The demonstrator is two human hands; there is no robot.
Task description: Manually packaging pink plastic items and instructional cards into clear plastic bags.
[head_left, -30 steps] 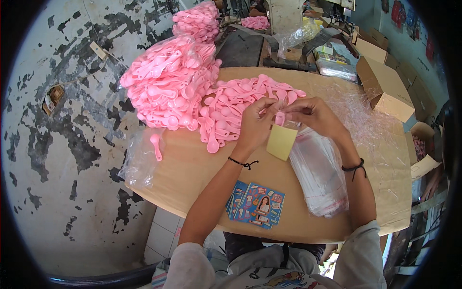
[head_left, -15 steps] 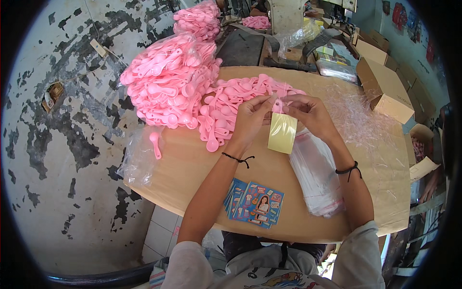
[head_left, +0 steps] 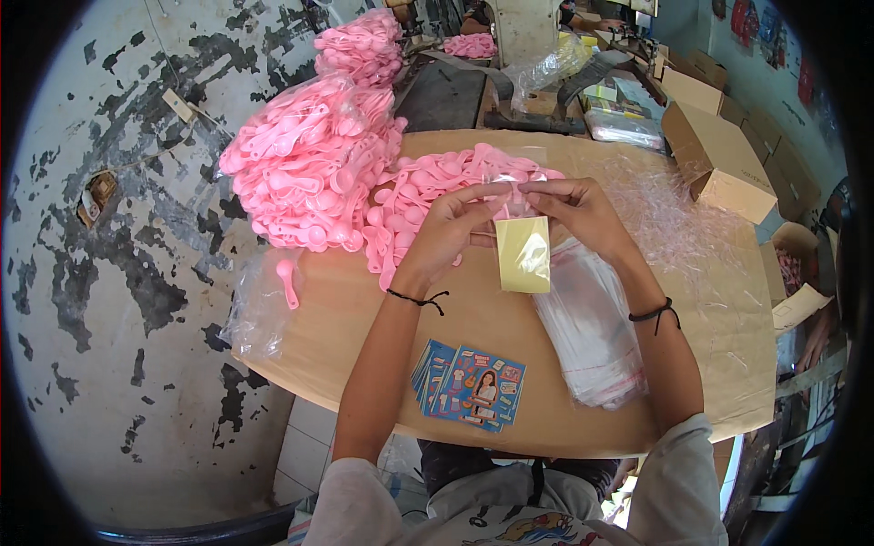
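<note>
Both hands pinch the top of a clear plastic bag (head_left: 516, 202) above the middle of the table. Inside it hangs a pale yellow card (head_left: 523, 256), glossy under the film, with a bit of pink showing above it. My left hand (head_left: 458, 223) grips the bag's upper left, thumb and forefinger together. At the upper right, my right hand (head_left: 575, 207) has its fingers closed on the bag's edge. Just behind the hands spreads a heap of loose pink spoons (head_left: 414, 194). Flat clear bags (head_left: 592, 332) lie stacked below my right hand. Blue picture cards (head_left: 473, 387) are fanned out nearer me.
Big bags full of pink spoons (head_left: 296, 173) tower at the back left. One pink spoon (head_left: 288, 283) lies apart beside crumpled film (head_left: 253, 314). Thin plastic strips (head_left: 660, 218) cover the right side, next to an open cardboard box (head_left: 719, 164). A sewing-type machine (head_left: 526, 45) stands behind.
Both hands have shifted slightly left and down in view with the bag. Their fingertips have come closer together along its top edge. The pink piece above the card shows less.
</note>
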